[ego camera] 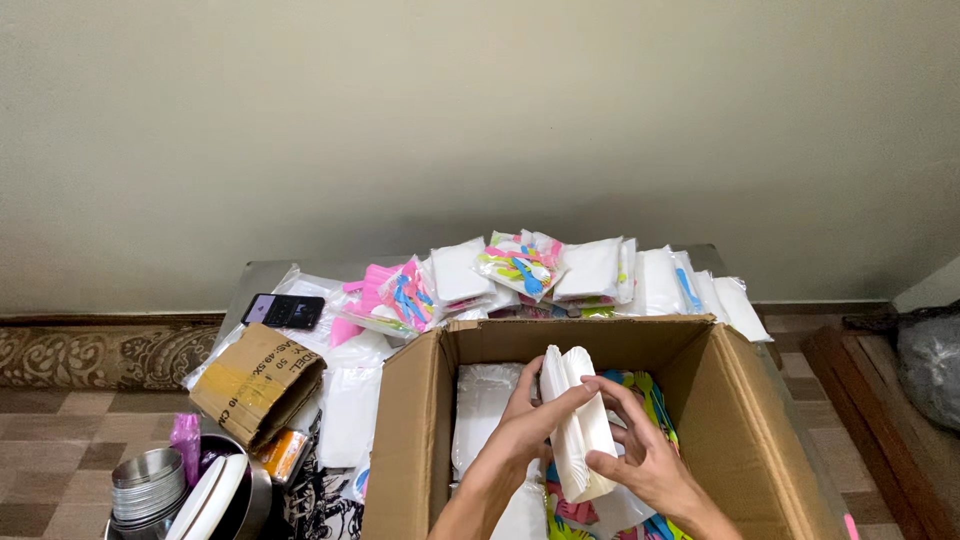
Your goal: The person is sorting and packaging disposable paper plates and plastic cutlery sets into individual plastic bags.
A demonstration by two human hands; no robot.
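Two hands, left (530, 425) and right (640, 460), are clamping a white napkin stack (578, 420) over the box (740, 420); we are squeezing evenly, keeping edges flush.

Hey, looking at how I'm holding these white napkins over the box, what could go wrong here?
The white napkin stack is loose, pinched between your left hand and right hand, so sheets might fan out and slip into the cardboard box. The packets heaped behind the box sit close to its rear flap, so a nudge may topple some. The phone lies near the table's edge.
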